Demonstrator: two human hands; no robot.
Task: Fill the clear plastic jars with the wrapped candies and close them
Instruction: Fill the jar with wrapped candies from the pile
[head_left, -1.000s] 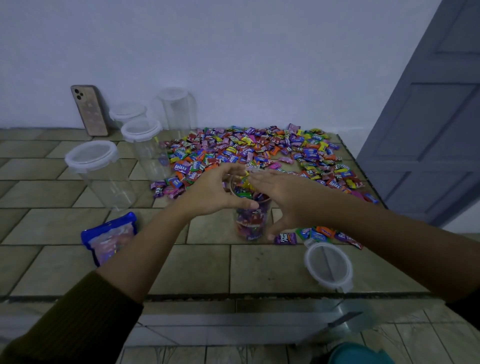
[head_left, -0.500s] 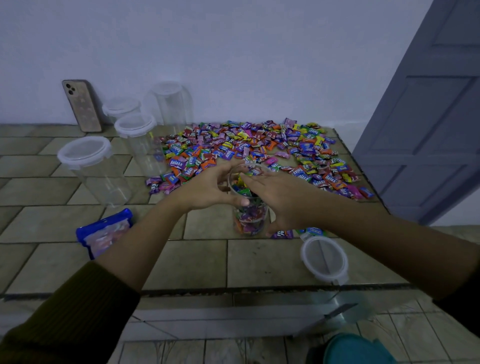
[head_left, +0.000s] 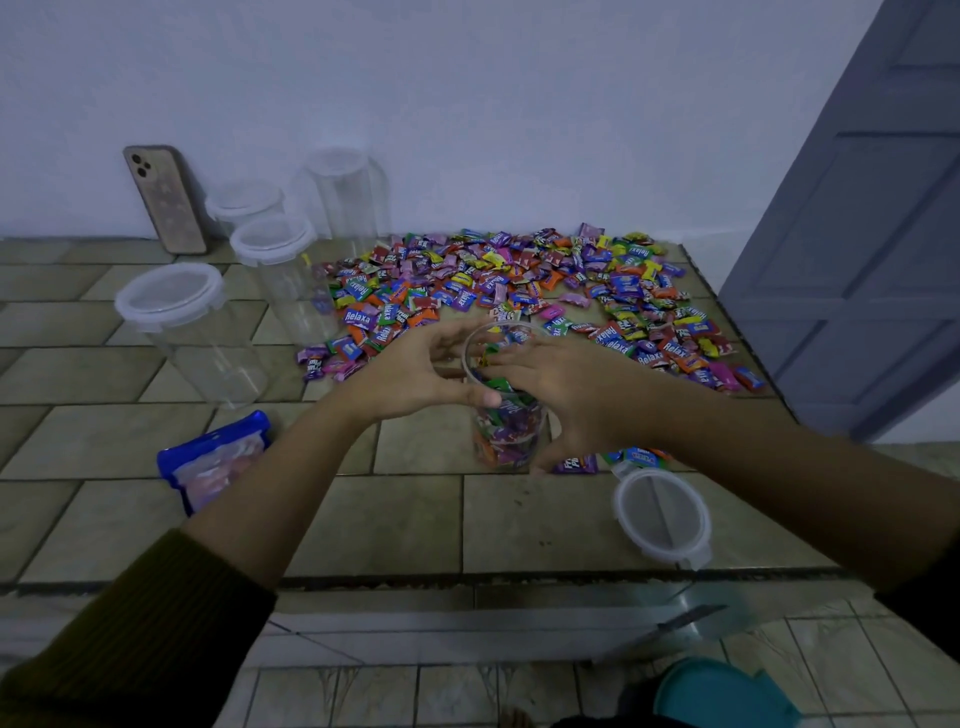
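Observation:
An open clear jar (head_left: 506, 431), filled most of the way with wrapped candies, stands mid-counter. My left hand (head_left: 410, 374) wraps its left side, thumb across the front wall. My right hand (head_left: 571, 395) lies against the right side, fingers stretched over the mouth and touching the top candies, thumb down along the wall. The jar's lid (head_left: 660, 517) lies flat to the front right. A wide spread of loose candies (head_left: 519, 291) covers the counter behind the jar. A few more candies (head_left: 631, 457) lie by my right wrist.
Several empty lidded jars (head_left: 192, 332) stand at the back left, beside a phone (head_left: 166, 200) leaning on the wall. A blue candy bag (head_left: 215, 460) lies at the front left. The counter edge (head_left: 467, 579) runs below my arms; a grey door (head_left: 857, 260) is on the right.
Both hands have stayed at the jar. My right fingers have dipped a little further over its mouth, and the view has shifted slightly.

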